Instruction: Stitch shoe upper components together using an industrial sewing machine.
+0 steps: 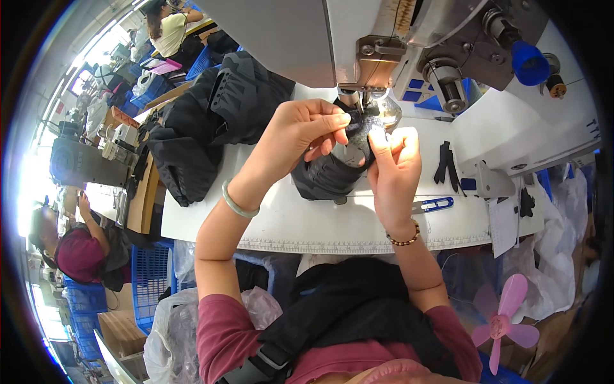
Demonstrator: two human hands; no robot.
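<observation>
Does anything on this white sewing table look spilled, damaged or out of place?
Nothing stands out. Blue-handled metal snips and long black fabric strips lie loose beside the right hand, which seems ordinary.

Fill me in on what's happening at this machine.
A person has both hands at a sewing machine: the left hand and right hand each pinch the edge of a dark fabric piece below the machine's head. More dark fabric is heaped to the left. Blue-handled snips and black strips lie on the white table to the right.
</observation>
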